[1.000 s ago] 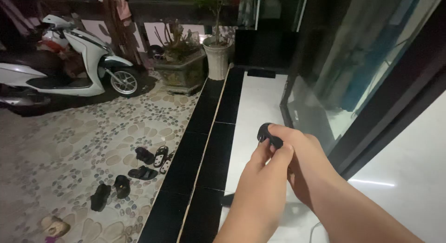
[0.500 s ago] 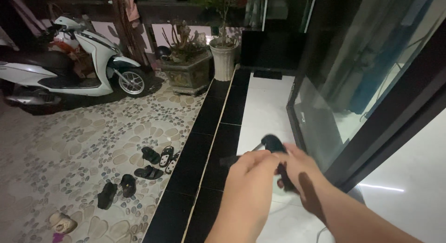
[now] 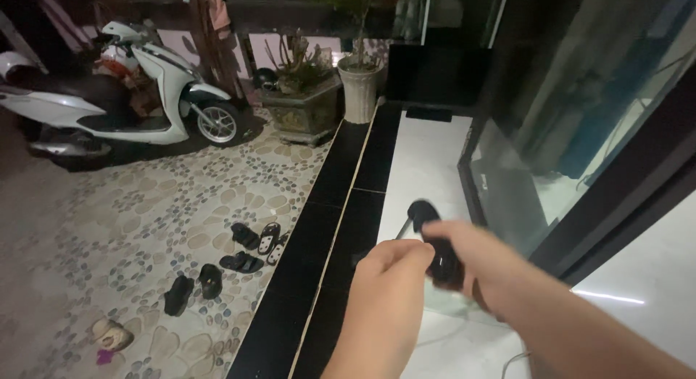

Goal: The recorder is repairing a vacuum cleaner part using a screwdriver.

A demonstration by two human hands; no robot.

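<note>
My right hand (image 3: 482,266) grips a black handle-shaped object (image 3: 433,241) with a rounded top, held out over the white tiled ledge (image 3: 424,165). A thin rod sticks out from the object to the left. My left hand (image 3: 388,274) is just left of it, fingers curled toward its lower part; whether they touch it is blurred. Both forearms reach in from the bottom edge.
A glass sliding door with a dark frame (image 3: 507,198) stands on the right. A black tiled step (image 3: 341,205) runs beside the ledge. Several sandals (image 3: 239,252) lie on the pebble-pattern floor. A white scooter (image 3: 123,103) and potted plants (image 3: 308,96) stand at the back.
Both hands with the black object have dropped lower and drawn nearer to me. The view has shifted slightly, showing more of the scooter.
</note>
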